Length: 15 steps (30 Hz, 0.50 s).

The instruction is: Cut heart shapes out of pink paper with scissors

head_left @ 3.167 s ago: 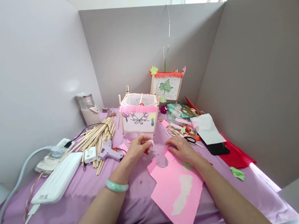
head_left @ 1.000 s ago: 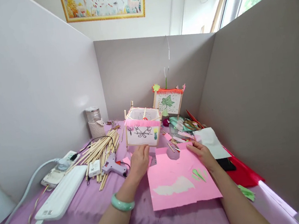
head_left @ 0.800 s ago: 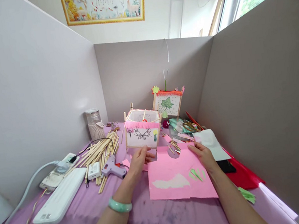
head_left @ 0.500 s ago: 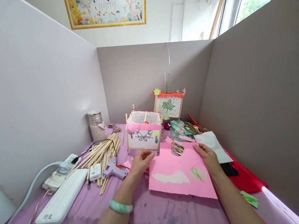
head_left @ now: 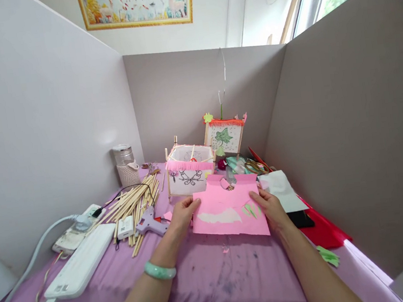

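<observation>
Between my two hands a sheet of pink paper (head_left: pixel 216 203) is held tilted above the table, with a cut-out notch at its top edge. A pale torn patch and some green scraps (head_left: pixel 249 210) show on its face. My left hand (head_left: pixel 183 214) pinches its left edge, thumb on top. At the right edge my right hand (head_left: pixel 268 205) grips it the same way. Just behind the paper stands a lantern frame (head_left: pixel 190 178) of sticks with white drawn panels and a pink fringe. Farther back is a second lantern (head_left: pixel 225 137) with a green leaf picture and red fringe.
To the left lie a heap of wooden sticks (head_left: pixel 137 199), a purple glue gun (head_left: pixel 150 222), a white power bank (head_left: pixel 80 261) and a power strip (head_left: pixel 74 229) with cables. White paper (head_left: pixel 282 191) and red material (head_left: pixel 326 228) lie right. Grey partitions (head_left: pixel 196 87) enclose the table.
The pink paper has been raised and tipped, so it looks shorter, and my left hand has closed on its left edge. The view has shifted slightly.
</observation>
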### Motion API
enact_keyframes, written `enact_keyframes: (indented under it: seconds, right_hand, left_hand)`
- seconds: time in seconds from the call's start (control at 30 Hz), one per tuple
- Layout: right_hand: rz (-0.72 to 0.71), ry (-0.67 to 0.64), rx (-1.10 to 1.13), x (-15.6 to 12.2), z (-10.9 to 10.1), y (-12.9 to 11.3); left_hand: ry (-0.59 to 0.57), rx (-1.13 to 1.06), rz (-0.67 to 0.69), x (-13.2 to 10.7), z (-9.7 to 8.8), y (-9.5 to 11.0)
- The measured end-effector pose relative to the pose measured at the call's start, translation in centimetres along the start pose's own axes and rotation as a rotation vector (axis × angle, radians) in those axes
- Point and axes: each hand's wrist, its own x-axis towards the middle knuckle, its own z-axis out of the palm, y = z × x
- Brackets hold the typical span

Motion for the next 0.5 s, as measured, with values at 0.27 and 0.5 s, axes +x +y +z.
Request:
enact_keyframes:
  seconds: [0.27, 0.5]
  right_hand:
    - [-0.118, 0.12, -0.003, -0.5, 0.4, -0.7]
    - [-0.145, 0.118, 0.019, -0.4, 0.6, -0.8]
  left_hand:
    - [-0.051, 0.034, 0.03, 0.4, -0.2, -0.9]
    - [-0.076, 0.102, -0.044, 0.4, -0.2, -0.8]
